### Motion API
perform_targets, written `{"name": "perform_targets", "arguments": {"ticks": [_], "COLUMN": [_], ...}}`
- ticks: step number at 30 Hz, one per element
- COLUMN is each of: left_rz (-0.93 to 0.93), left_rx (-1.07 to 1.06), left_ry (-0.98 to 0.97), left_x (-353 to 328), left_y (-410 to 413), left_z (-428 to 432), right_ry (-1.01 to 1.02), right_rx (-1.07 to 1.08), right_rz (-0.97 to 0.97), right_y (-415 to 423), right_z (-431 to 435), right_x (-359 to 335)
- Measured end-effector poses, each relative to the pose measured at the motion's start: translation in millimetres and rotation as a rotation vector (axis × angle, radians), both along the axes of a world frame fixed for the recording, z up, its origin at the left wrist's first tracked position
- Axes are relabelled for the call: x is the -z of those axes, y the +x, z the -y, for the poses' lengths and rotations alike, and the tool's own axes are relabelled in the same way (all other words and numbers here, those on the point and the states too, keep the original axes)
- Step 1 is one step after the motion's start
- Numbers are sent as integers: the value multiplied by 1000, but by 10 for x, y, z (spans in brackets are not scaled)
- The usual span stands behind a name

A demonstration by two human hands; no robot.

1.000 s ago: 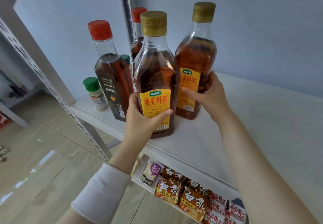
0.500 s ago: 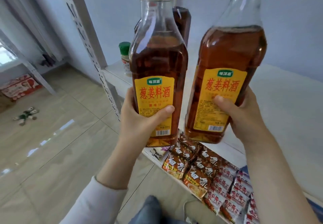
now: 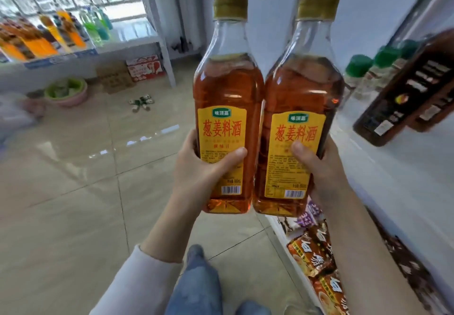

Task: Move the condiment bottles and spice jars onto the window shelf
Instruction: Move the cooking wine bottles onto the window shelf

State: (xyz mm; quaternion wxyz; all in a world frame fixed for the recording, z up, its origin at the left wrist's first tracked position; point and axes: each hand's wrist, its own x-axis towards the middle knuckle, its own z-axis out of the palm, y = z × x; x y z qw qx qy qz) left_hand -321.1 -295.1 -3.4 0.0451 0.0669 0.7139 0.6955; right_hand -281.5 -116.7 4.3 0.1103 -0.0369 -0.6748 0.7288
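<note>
Carrying two amber cooking-wine bottles, one per hand, upright and touching side by side in mid-air. The left hand wraps the left bottle low on its yellow label, thumb across the front; the right hand clasps the right bottle likewise. Beyond and left of the grip stands the window shelf, already bearing blurred coloured drink bottles, with bare surface at its near end. Right of the grip, on the white shelf, dark sauce bottles and green-capped spice jars remain, so most transfers appear outstanding. Below the grip: glossy tiled floor, with snack packets on a lower shelf to the right.
</note>
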Motion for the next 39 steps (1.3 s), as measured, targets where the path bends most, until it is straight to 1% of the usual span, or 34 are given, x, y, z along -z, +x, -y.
{"name": "perform_targets", "arguments": {"ticks": [4,7,12,15,20,25,32,39], "left_rz": [51,100,213,257,333,306,209,222], "left_rx": [-131,-225,-304,-324,-376,-381,-454,-533], "left_ry": [24,59,78,64,93,99,43,22], "left_x": [104,200,400,483,597,567,236,241], "left_y": [-617,-1109,-1811,-2189,-2868,-3851,-5392,-6616], "left_z": [486,902,1549,1762,1867,1887,1972,2374], "right_ry": [17,61,56,44,58,54,48,74], "right_rx": [-131,-185,-303,-310,-317,-322,-368,-421], "right_rz": [51,108,225,247,280,256,194,210], "right_y": [-857,-1485,-2286,-2690,-3491,-4516,-6131,-7506], "right_z": [497,920,1535,1771,1917,1944,2074,2544], "right_x": [91,206,470,566,683,692,436,385]}}
